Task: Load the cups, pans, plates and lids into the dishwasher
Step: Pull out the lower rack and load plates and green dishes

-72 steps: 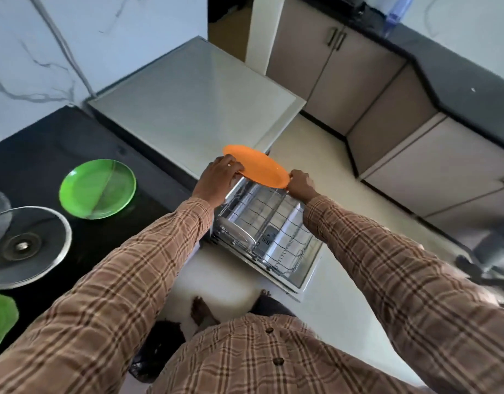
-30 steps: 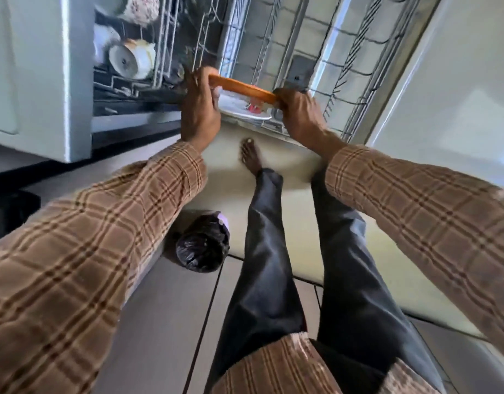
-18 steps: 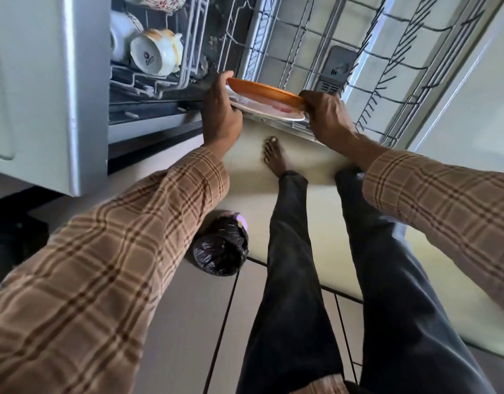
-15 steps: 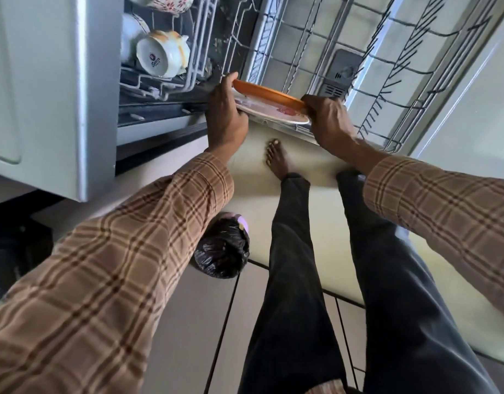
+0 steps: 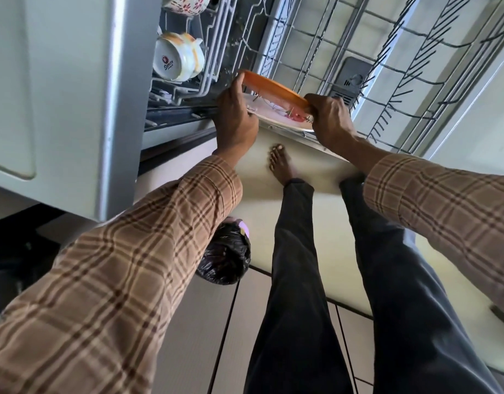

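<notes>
I look down along my two arms in checked brown sleeves toward the open dishwasher (image 5: 74, 81). My left hand (image 5: 235, 120) grips the left edge of the orange plate (image 5: 273, 86), with the fingers curled around the rim and the thumb along the side. My right hand (image 5: 330, 118) holds the right edge of the same plate, fingers closed on it. The orange plate is tilted, its far edge higher, and it stands over the near-left corner of the pulled-out lower rack (image 5: 387, 66). Just under it, touching or almost touching, lies a white plate (image 5: 279, 116) with a red pattern, at the near edge of the rack; I cannot tell if my fingers also touch this one.

The lower rack is of grey wire and rests over the open door (image 5: 467, 115), which goes away to the right. In the upper rack (image 5: 205, 66), on the left side, a white cup with yellow stripes (image 5: 178, 59) lies on its side with the bottom turned to me. Above it, at the top edge, a part of a cup with red flowers (image 5: 185, 2) is visible.

Below the hands I see my bare foot (image 5: 282, 163) and dark trousers on the pale floor (image 5: 316, 237). A black plastic bag (image 5: 225, 257) is near the left leg, beside the cabinet.
</notes>
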Available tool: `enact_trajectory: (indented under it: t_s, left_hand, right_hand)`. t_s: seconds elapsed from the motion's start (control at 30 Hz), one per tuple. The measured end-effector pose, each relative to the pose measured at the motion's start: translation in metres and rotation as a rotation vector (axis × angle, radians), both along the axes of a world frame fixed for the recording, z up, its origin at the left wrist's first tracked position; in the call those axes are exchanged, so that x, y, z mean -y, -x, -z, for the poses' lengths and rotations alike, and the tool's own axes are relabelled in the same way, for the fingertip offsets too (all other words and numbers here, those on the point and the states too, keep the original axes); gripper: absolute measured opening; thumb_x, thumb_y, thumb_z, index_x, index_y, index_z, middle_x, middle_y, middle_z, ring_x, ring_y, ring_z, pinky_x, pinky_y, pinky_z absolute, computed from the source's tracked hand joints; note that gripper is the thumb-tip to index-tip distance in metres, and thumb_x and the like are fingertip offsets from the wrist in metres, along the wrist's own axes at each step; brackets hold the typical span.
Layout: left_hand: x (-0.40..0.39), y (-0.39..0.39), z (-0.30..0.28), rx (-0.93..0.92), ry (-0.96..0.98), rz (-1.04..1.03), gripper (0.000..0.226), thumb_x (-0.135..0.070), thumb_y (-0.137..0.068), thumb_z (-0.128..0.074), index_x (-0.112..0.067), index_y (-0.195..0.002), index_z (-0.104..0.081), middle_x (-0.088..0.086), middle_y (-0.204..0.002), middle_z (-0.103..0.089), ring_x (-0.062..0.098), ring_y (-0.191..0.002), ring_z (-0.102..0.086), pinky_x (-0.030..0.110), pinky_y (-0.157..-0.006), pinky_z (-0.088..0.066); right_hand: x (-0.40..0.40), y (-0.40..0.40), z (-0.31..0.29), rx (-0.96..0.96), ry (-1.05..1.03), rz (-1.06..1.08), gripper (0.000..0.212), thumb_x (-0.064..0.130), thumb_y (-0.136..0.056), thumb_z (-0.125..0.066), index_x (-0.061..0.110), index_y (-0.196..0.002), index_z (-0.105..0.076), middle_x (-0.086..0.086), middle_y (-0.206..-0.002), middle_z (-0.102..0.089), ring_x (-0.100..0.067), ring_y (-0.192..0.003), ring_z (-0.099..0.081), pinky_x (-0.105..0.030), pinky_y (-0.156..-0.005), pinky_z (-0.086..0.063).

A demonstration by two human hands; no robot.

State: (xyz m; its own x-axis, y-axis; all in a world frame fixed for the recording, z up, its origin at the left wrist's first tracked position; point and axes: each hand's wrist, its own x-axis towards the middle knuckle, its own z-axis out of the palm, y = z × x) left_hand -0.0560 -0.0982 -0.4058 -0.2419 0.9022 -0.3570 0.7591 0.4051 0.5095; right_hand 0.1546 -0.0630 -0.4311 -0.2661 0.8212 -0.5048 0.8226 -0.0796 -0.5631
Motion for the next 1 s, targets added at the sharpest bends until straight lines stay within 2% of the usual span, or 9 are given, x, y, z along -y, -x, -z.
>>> enact_trajectory:
  t_s: [0.1, 0.27, 0.4, 0.5, 0.67, 0.73, 0.83, 0.93, 1.0]
  left_hand:
    - [0.001, 0.004, 0.0, 0.027, -0.008, -0.013, 0.07, 0.009, -0.086, -0.042, -0.003, -0.155, -0.037, 0.018, -0.153, -0.049, 0.031, -0.14, -0.046, 0.035, -0.117, -0.037]
    - [0.001, 0.008, -0.001, 0.098, 0.009, -0.011, 0.075, 0.009, -0.086, -0.041, -0.005, -0.159, -0.03, 0.016, -0.16, -0.04, 0.028, -0.149, -0.036, 0.038, -0.124, -0.031]
    - [-0.001, 0.012, -0.002, 0.103, -0.004, -0.013, 0.086, 0.017, -0.08, -0.04, -0.01, -0.161, -0.028, 0.013, -0.161, -0.039, 0.025, -0.147, -0.038, 0.023, -0.121, -0.029]
    - [-0.002, 0.01, -0.004, 0.077, -0.028, 0.005, 0.09, 0.019, -0.076, -0.04, -0.013, -0.16, -0.03, 0.012, -0.158, -0.043, 0.025, -0.143, -0.042, 0.033, -0.12, -0.036]
    - [-0.001, 0.007, -0.009, 0.046, -0.013, -0.026, 0.077, 0.014, -0.079, -0.049, -0.014, -0.15, -0.044, 0.014, -0.143, -0.053, 0.028, -0.133, -0.05, 0.042, -0.11, -0.047]
    - [-0.003, 0.006, -0.012, 0.022, -0.027, -0.026, 0.071, 0.012, -0.078, -0.053, -0.015, -0.143, -0.049, 0.013, -0.136, -0.057, 0.028, -0.127, -0.053, 0.04, -0.106, -0.049]
    - [-0.006, 0.003, -0.018, -0.075, -0.065, -0.014, 0.059, 0.01, -0.078, -0.059, -0.015, -0.131, -0.056, 0.008, -0.126, -0.062, 0.024, -0.119, -0.056, 0.026, -0.096, -0.045]
    - [-0.002, -0.001, -0.022, -0.107, -0.106, -0.031, 0.049, 0.008, -0.075, -0.062, -0.013, -0.119, -0.06, 0.007, -0.119, -0.063, 0.022, -0.114, -0.058, 0.028, -0.093, -0.049]
    - [0.003, -0.001, -0.021, -0.105, -0.104, -0.028, 0.051, 0.008, -0.073, -0.063, -0.013, -0.119, -0.058, 0.007, -0.123, -0.061, 0.023, -0.119, -0.057, 0.03, -0.096, -0.05]
  right_hand:
    - [-0.002, 0.006, -0.003, -0.011, -0.011, 0.004, 0.028, -0.006, -0.087, -0.043, 0.014, -0.087, -0.063, -0.007, -0.07, -0.054, -0.028, -0.062, -0.046, -0.028, -0.06, -0.032]
    - [-0.001, 0.003, 0.001, -0.01, -0.012, 0.026, 0.027, -0.003, -0.085, -0.041, 0.012, -0.089, -0.063, -0.014, -0.072, -0.06, -0.034, -0.063, -0.054, -0.033, -0.057, -0.039]
    - [0.006, -0.003, -0.003, -0.059, -0.056, -0.012, 0.022, 0.0, -0.091, -0.045, 0.014, -0.089, -0.062, -0.012, -0.071, -0.06, -0.035, -0.065, -0.055, -0.038, -0.058, -0.044]
    - [0.013, -0.008, -0.006, -0.081, -0.065, -0.015, 0.019, 0.003, -0.093, -0.048, 0.015, -0.09, -0.061, -0.009, -0.07, -0.057, -0.032, -0.063, -0.051, -0.038, -0.058, -0.044]
    - [0.015, -0.01, -0.011, -0.116, -0.081, -0.044, 0.017, 0.01, -0.099, -0.05, 0.013, -0.096, -0.067, -0.009, -0.072, -0.061, -0.029, -0.062, -0.052, -0.038, -0.058, -0.046]
    - [0.015, -0.011, -0.011, -0.121, -0.075, -0.054, 0.016, 0.011, -0.1, -0.051, 0.013, -0.098, -0.067, -0.008, -0.073, -0.062, -0.028, -0.062, -0.053, -0.039, -0.059, -0.048]
    - [0.017, -0.016, -0.016, -0.142, -0.07, -0.069, 0.017, 0.008, -0.098, -0.051, 0.01, -0.097, -0.068, -0.011, -0.072, -0.063, -0.03, -0.063, -0.054, -0.039, -0.059, -0.049]
    - [0.023, -0.02, -0.023, -0.144, -0.068, -0.091, 0.022, 0.001, -0.097, -0.053, 0.009, -0.106, -0.072, -0.01, -0.083, -0.07, -0.024, -0.069, -0.06, -0.03, -0.063, -0.044]
    - [0.026, -0.019, -0.025, -0.137, -0.067, -0.096, 0.024, 0.0, -0.098, -0.055, 0.009, -0.112, -0.072, -0.011, -0.09, -0.073, -0.019, -0.074, -0.062, -0.026, -0.066, -0.043]
